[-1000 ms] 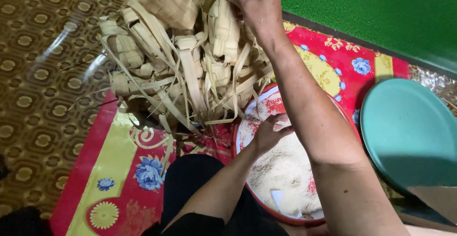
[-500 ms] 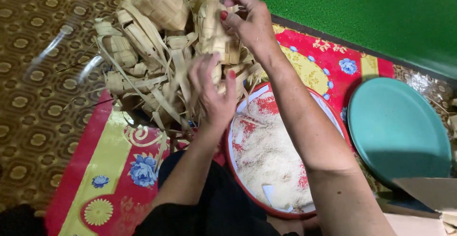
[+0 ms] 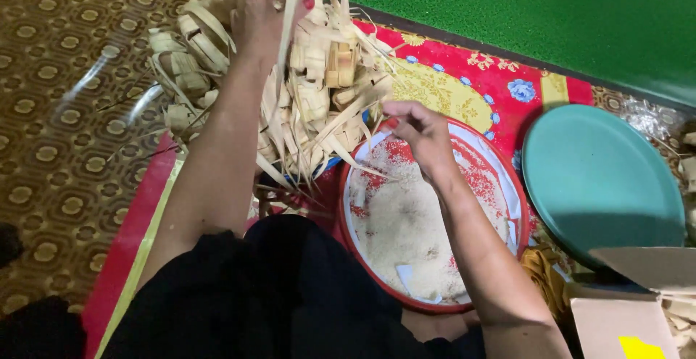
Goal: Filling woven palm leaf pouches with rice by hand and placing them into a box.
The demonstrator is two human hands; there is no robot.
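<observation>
The red floral mat (image 3: 464, 76) covers the floor from the near left to the far right, with the patterned brown floor covering (image 3: 51, 113) to its left and a green surface (image 3: 544, 11) beyond it; on the mat, far left of centre, stands the heap of woven palm-leaf pouches (image 3: 319, 91), loose strips trailing toward the near side; just right of the heap sits the round red-rimmed tray of rice (image 3: 406, 228), and right of that, near but apart, a teal plate (image 3: 602, 178), with a cardboard box (image 3: 623, 315) at the near right corner. The left hand (image 3: 264, 15) is up at the far top of the heap, fingers closed around a long pale leaf strip (image 3: 291, 18) that rises past the knuckles; the right hand (image 3: 420, 131) hovers over the far edge of the tray, fingertips pinched together on what seems a thin strip end, though exactly what it pinches I cannot tell. The heap looks loosely stacked, so a pull on the strip could drag neighbouring pouches down into the rice or off the mat; trailing strips overhang the tray and could sweep grains over the rim; a dry strip tugged hard might split.
</observation>
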